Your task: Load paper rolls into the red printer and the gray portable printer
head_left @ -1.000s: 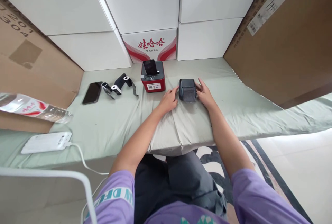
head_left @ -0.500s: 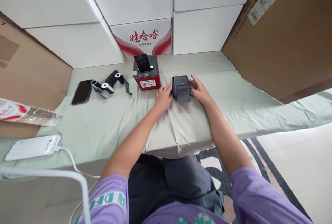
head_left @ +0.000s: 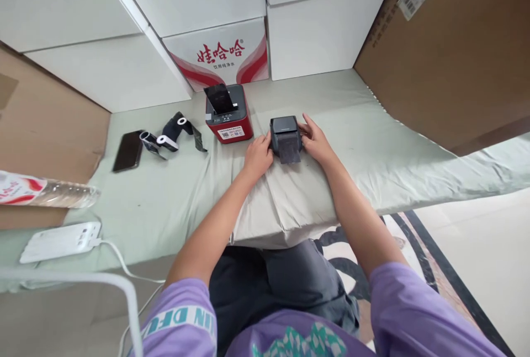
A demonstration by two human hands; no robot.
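Note:
A small dark grey label printer (head_left: 285, 124) sits on the cloth in front of me, with a strip of dark paper (head_left: 289, 149) hanging from its front. My left hand (head_left: 259, 155) grips its left side, the fingers bent against the casing. On the opposite side my right hand (head_left: 315, 139) holds it too, index finger pointing away and the other fingertips partly hidden by the printer. Behind and to the left stands a red and black printer (head_left: 232, 125) with a dark sheet (head_left: 219, 99) sticking up from its top.
Left lie black paper rolls with white cores (head_left: 168, 142), a phone (head_left: 128, 150), a water bottle (head_left: 49, 190) and a white power bank (head_left: 62, 243) with a cable. White boxes (head_left: 314, 37) line the back. A large cardboard box (head_left: 447, 64) stands right, overhanging the front edge.
The camera view has shifted and turned slightly. Both hands stay at the sides of the small printer, which shows no clear movement on the cloth.

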